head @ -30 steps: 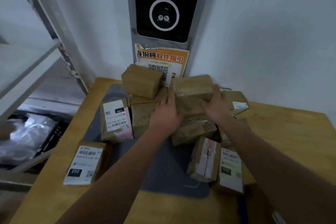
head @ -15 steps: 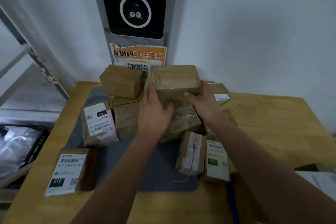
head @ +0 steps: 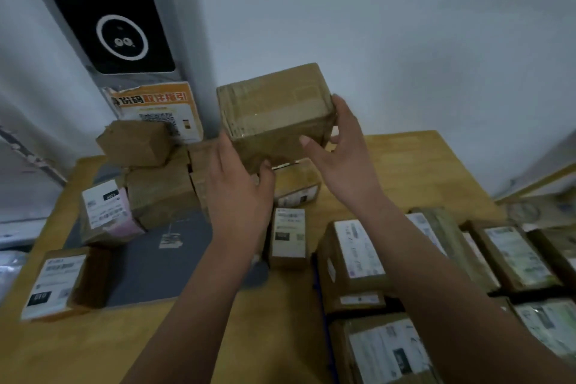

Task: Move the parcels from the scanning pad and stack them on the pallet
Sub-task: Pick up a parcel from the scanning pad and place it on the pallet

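One brown parcel (head: 274, 109) is held above the pile at twelve o'clock; the left hand (head: 240, 193) has its grip around the near-left corner, the right hand (head: 346, 159) around the right face, opposed to steady it; the grey pad (head: 162, 265) lies at eight o'clock; packed parcels (head: 358, 252) at four o'clock likely mark its destination.

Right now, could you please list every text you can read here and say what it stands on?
"份码取件指引": orange notice, heading, blurred.
"010": front-left parcel, black patch of its label.
All other parcel labels: too blurred to read.
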